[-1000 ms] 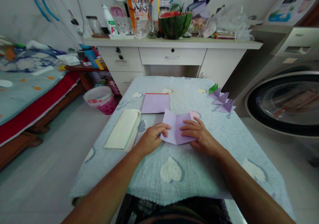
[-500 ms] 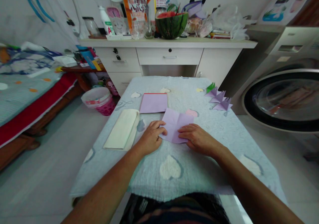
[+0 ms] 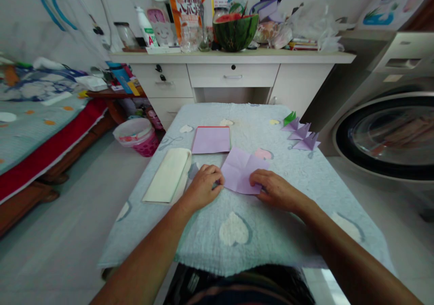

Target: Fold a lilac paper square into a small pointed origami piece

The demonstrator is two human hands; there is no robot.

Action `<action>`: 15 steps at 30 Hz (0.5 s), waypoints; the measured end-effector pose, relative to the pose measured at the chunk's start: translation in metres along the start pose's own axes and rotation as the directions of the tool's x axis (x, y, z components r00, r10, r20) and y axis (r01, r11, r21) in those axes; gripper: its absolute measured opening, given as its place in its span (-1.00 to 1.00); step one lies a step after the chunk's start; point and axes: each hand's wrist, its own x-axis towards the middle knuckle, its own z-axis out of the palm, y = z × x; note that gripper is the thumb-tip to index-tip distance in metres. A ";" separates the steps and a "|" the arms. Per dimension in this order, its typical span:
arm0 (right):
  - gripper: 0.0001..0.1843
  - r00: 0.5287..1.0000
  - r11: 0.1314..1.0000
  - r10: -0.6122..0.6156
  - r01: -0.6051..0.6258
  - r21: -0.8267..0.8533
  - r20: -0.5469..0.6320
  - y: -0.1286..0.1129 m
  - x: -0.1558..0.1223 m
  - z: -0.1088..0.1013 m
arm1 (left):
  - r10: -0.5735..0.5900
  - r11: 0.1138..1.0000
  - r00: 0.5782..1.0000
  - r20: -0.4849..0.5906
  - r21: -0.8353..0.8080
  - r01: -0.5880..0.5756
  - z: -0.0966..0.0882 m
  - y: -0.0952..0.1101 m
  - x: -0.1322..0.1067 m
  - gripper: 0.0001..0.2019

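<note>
A creased sheet of purple origami paper (image 3: 240, 171) lies on the cloth-covered table in front of me. My left hand (image 3: 205, 185) is closed in a pinch at its lower left corner. On the opposite side, my right hand (image 3: 273, 188) grips the right edge, fingers bent over the top and thumb below. Fold lines cross the middle of the sheet. Just behind it is a stack of purple paper (image 3: 211, 140) with a red edge along the back. Left of my left hand lies a folded cream-coloured cloth or paper (image 3: 168, 176).
Several folded paper pieces, purple (image 3: 307, 141) and green (image 3: 289, 118), stand at the table's far right. Behind the table is a white desk (image 3: 233, 75) bearing a cut watermelon (image 3: 235, 33). A pink bin (image 3: 145, 144) is at left, a washing machine (image 3: 383, 133) at right.
My right hand has moved slightly right with the paper's right edge, and the sheet lies more spread out. The fingers of my left hand have drawn back to its lower left corner.
</note>
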 end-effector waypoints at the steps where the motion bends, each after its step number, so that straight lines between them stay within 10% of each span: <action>1: -0.76 1.000 1.000 -0.009 0.009 0.009 -0.012 0.001 0.000 0.002 | -0.002 1.000 1.000 0.005 -0.004 0.002 0.000 0.001 0.000 -0.88; 7: -0.87 0.995 0.996 -0.054 0.060 0.073 -0.080 0.006 -0.003 0.010 | 0.053 0.998 0.999 -0.007 0.016 -0.053 0.005 0.001 0.000 -0.63; 15: -0.84 0.988 0.977 0.014 0.018 0.210 -0.153 0.015 -0.005 0.013 | 0.026 1.000 0.997 -0.076 0.018 -0.025 0.012 -0.003 0.002 -0.91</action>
